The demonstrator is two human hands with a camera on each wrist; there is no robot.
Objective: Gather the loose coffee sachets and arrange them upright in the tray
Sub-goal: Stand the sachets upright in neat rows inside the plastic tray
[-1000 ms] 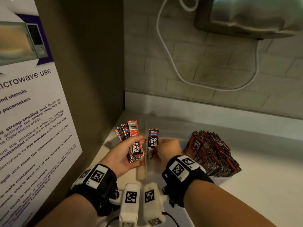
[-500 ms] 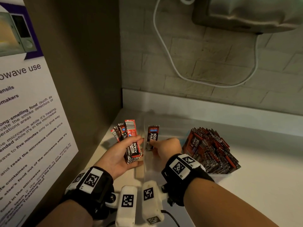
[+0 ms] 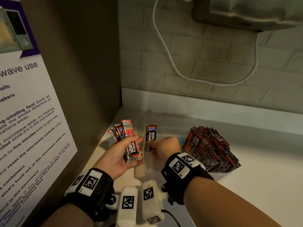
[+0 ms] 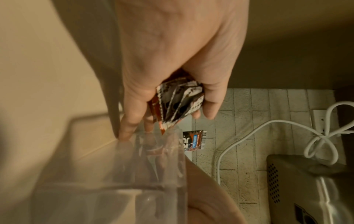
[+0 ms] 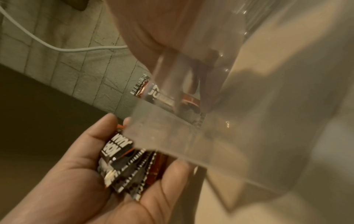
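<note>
Coffee sachets (image 3: 129, 141): fanned bundle gripped in left hand (image 3: 118, 154), just left of clear tray (image 3: 144, 161). One sachet (image 3: 151, 133) pinched low by right hand (image 3: 165, 145), upright inside tray's left end. Probably light, thin, slick foil; best pinched across flat faces, near bottom edge. Tall wall probably props it.

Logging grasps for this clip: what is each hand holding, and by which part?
Left hand grips a fanned bunch of sachets round their lower halves. Right hand pinches a single sachet near its lower end, upright inside the clear tray.
</note>
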